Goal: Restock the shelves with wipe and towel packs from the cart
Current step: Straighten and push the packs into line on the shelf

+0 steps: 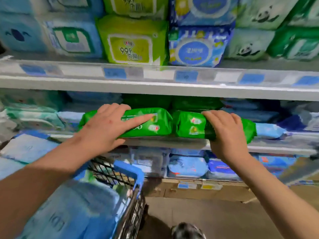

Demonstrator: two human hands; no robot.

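Observation:
Two green wipe packs lie side by side at the front of the middle shelf (164, 143). My left hand (105, 126) grips the left green pack (155, 123), fingers over its top and thumb under its front. My right hand (224, 130) wraps over the right green pack (189, 125) the same way. More green packs sit in the shadow behind them. The cart (124, 176), black wire with a blue rim, stands at the lower left and holds blue packs (77, 209).
The upper shelf (155, 83) carries blue, lime-green and panda-print packs above a rail of price tags. Blue packs flank the green ones and fill the bottom shelf (186, 166). Brown floor shows at the lower right, with a dark shoe (186, 230).

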